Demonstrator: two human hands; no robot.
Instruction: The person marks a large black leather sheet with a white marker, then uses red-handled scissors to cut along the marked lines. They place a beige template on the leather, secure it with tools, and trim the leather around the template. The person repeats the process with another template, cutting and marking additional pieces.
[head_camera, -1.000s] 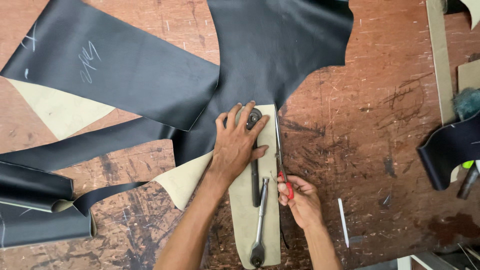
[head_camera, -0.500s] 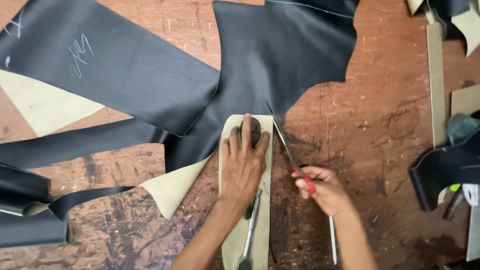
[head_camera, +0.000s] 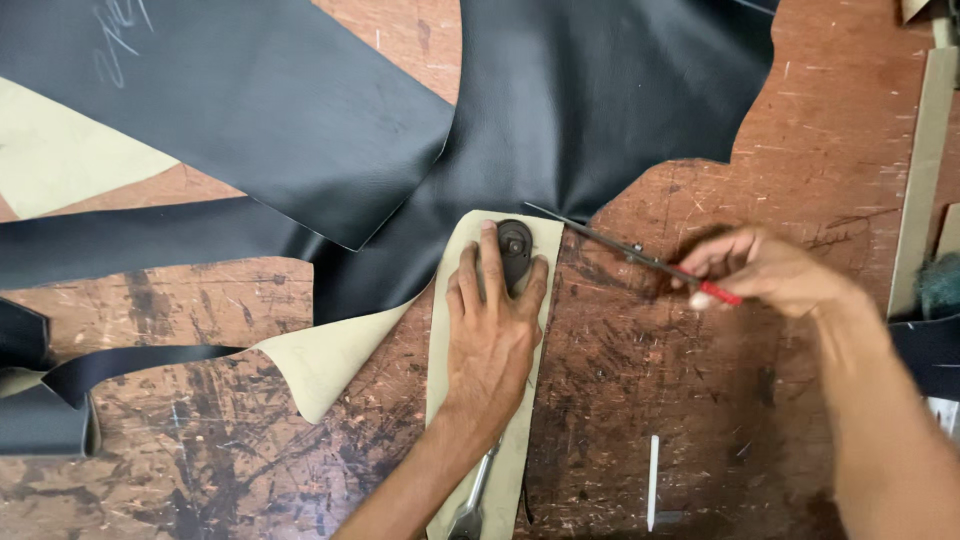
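Black leather hide (head_camera: 600, 110), large and irregular, spreads over the upper part of the scarred brown wooden workbench (head_camera: 700, 400); a long tan card pattern piece (head_camera: 455, 300) lies across its lower edge, long axis running toward the person. Left hand (head_camera: 492, 335) is flat on the pattern, fingers spread and pressing, tips around a dark rounded metal weight (head_camera: 515, 250) at the pattern's far end. Right hand (head_camera: 770, 270) is closed in a pinch on a thin knife with a red handle (head_camera: 640, 256) — the blade slants up and left, its tip touching or nearly touching the pattern's upper right corner, at the leather's edge. So the cutting line lies left of the right hand, along the pattern's right side; the right hand is the nearer to it.

Hard to make out: blade tip — motion blur. A silver wrench-like tool (head_camera: 470, 505) is cut off at the bottom edge. A white stick (head_camera: 652, 480) lies apart on the bench.
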